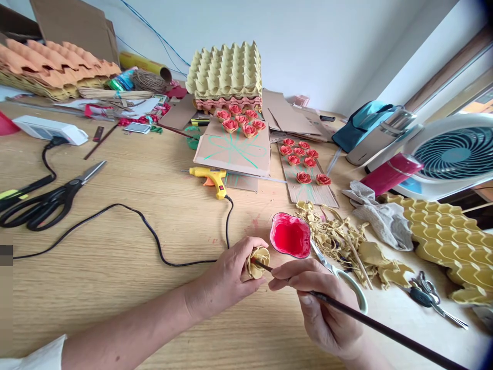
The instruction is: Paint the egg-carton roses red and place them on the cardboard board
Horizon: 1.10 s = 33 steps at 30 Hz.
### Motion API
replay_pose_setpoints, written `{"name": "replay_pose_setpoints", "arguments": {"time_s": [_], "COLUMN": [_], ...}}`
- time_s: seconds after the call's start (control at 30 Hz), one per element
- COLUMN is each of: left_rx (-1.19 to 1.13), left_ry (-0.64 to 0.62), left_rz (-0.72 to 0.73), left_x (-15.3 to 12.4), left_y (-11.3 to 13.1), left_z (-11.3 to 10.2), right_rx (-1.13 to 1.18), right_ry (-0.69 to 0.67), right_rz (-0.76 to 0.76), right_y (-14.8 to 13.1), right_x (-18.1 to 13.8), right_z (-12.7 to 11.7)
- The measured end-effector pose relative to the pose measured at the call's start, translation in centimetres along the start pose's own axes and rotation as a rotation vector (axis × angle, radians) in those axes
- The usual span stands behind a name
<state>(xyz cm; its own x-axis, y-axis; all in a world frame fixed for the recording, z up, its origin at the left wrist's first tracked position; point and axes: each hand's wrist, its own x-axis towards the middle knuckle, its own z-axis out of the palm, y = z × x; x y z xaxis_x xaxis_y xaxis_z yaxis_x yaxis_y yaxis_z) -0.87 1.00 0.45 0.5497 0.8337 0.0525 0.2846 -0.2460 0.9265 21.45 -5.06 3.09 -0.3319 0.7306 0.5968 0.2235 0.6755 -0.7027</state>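
Note:
My left hand point(227, 275) is closed around a small unpainted cardboard rose point(258, 261), holding it just above the wooden table. My right hand point(319, 303) pinches a long dark paintbrush point(370, 324), whose tip touches the rose. A little cup of red paint point(290, 236) stands on the table just beyond both hands. Painted red roses point(241, 121) sit on a cardboard sheet farther back, and more red roses point(302, 156) lie on a strip to the right.
A yellow glue gun point(211, 178) with a black cord lies mid-table. Black scissors point(42, 203) are at the left. Egg trays point(225, 72) are stacked at the back. Cardboard scraps point(339, 239), a cloth point(381, 218), small scissors and a fan point(450, 154) fill the right side.

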Motion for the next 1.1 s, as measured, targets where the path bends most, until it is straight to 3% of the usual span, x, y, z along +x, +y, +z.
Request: {"name": "replay_pose_setpoints", "arguments": {"time_s": [0.4, 0.7, 1.1], "left_rx": [0.062, 0.046, 0.074], "left_ry": [-0.002, -0.026, -0.003], "left_rz": [0.044, 0.047, 0.086], "left_x": [-0.1, 0.0, -0.1], "left_y": [-0.7, -0.3, -1.1], "left_z": [0.2, 0.1, 0.4], "right_rx": [-0.033, -0.091, -0.133], "right_ry": [0.016, -0.051, -0.002], "right_rz": [0.026, -0.023, -0.012], "right_y": [-0.6, -0.5, -0.7], "right_x": [-1.1, 0.0, -0.8], "right_z": [-1.1, -0.2, -0.8]}}
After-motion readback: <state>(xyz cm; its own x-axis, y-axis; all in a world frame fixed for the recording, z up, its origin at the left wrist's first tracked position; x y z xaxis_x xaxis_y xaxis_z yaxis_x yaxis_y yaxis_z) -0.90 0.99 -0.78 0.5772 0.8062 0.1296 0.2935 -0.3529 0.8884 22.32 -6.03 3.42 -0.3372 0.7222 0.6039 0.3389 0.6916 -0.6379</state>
